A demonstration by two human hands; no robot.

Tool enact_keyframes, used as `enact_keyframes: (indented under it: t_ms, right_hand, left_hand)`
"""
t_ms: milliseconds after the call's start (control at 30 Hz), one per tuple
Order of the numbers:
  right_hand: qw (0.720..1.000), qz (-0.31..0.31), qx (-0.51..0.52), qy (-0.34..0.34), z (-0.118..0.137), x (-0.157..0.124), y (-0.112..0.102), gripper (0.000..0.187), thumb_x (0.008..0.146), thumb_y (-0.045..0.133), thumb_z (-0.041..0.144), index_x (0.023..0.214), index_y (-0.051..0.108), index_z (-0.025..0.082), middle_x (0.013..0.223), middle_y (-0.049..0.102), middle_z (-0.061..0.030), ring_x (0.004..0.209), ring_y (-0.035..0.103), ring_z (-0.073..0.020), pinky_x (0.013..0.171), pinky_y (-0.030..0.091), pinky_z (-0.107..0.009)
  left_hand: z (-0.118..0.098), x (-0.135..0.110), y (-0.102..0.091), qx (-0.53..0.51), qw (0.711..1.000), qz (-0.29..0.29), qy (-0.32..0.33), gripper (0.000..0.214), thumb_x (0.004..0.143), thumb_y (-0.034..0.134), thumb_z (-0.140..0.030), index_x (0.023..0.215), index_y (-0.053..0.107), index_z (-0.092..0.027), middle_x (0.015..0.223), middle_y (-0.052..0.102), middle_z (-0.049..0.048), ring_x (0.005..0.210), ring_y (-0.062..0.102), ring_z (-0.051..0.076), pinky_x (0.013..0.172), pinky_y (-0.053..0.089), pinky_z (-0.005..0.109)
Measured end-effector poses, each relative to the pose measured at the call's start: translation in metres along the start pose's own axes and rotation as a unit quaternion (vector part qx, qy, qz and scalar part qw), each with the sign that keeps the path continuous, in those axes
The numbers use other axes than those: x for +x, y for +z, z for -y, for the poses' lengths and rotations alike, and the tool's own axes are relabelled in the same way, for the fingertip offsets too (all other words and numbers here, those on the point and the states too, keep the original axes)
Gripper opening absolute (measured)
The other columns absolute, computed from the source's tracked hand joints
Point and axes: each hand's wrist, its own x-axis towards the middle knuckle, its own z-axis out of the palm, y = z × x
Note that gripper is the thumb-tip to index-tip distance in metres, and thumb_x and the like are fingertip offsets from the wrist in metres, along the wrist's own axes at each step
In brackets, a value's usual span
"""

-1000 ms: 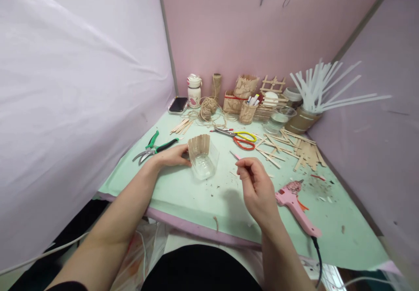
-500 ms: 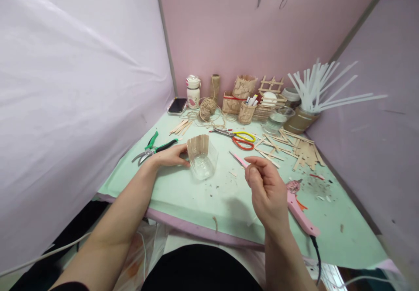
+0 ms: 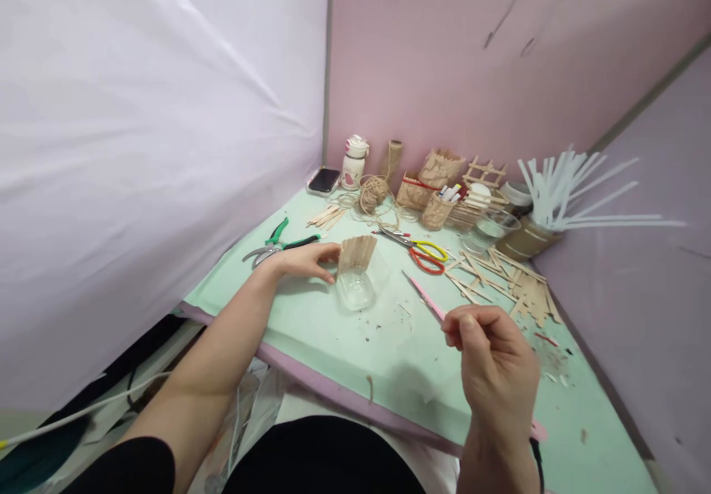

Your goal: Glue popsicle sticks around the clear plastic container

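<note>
A clear plastic container stands on the table, with a row of flat wooden sticks lining its far wall. My left hand lies at its left side, thumb and fingers apart, fingertips at the stick-lined edge; whether they press on it I cannot tell. In my right hand, pinched between thumb and fingers, is a slim pink tool with a pointed grey tip, aimed up and left toward the container without touching it. Behind the right wrist, a pink glue gun is mostly hidden.
Green-handled pruning shears lie left of the container. Beyond it are scissors, twine, a bottle and a phone. Loose wooden sticks and a holder of white glue sticks occupy the right side.
The view has shifted, moving the scene right and down. My right hand has come nearer to me with the pink tool, covering most of the glue gun. My left hand stays beside the container.
</note>
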Motion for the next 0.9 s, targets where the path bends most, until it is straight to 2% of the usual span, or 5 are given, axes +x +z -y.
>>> enact_keyframes:
  t_ms: [100,167,233,467,900]
  right_hand:
    - [0.995,0.074,-0.062,-0.013,-0.003,-0.002,0.009,0.028,0.094,0.048,0.028,0.067,0.050,0.021,0.061,0.049,0.0043,0.055,0.044,-0.0095,0.053,0.038,-0.021]
    - [0.986,0.141,-0.085,0.000,-0.004,-0.007,0.021,0.031,0.094,0.047,0.031,0.065,0.045,0.021,0.058,0.041,0.0053,0.053,0.039,-0.0094,0.050,0.034,-0.021]
    - [0.974,0.209,-0.086,0.021,-0.005,-0.013,0.036,0.035,0.094,0.046,0.036,0.063,0.042,0.021,0.057,0.036,0.0059,0.051,0.035,-0.0094,0.048,0.031,-0.022]
    - [0.927,0.349,-0.045,0.130,-0.002,-0.036,0.067,0.039,0.092,0.050,0.047,0.063,0.042,0.021,0.057,0.039,0.0055,0.053,0.035,-0.0099,0.051,0.031,-0.023]
    - [0.883,0.395,0.056,0.248,0.000,-0.047,0.046,0.041,0.091,0.054,0.048,0.063,0.045,0.020,0.056,0.044,0.0055,0.055,0.037,-0.0091,0.054,0.030,-0.023]
  left_hand:
    - [-0.013,-0.023,0.008,0.013,0.991,-0.127,-0.049,0.054,0.071,0.078,-0.031,0.121,0.061,-0.019,0.126,0.065,0.0116,0.110,0.063,0.025,0.094,0.048,0.037]
    - [-0.028,-0.043,0.027,0.031,0.958,-0.282,-0.039,0.035,0.078,0.071,-0.029,0.111,0.066,-0.019,0.114,0.069,0.0096,0.101,0.065,0.022,0.090,0.048,0.036]
    - [-0.045,-0.062,0.055,0.005,0.941,-0.339,-0.011,0.015,0.083,0.067,-0.028,0.093,0.070,-0.017,0.094,0.072,0.0066,0.086,0.065,0.018,0.082,0.050,0.031]
    - [-0.075,-0.091,0.139,-0.160,0.946,-0.282,0.005,0.006,0.083,0.069,-0.020,0.084,0.074,-0.016,0.080,0.072,0.0035,0.075,0.065,0.013,0.072,0.050,0.023]
    - [-0.080,-0.093,0.143,-0.049,0.973,-0.206,0.092,0.017,0.092,0.052,-0.013,0.086,0.068,-0.015,0.075,0.066,0.0034,0.070,0.060,0.011,0.068,0.048,0.020]
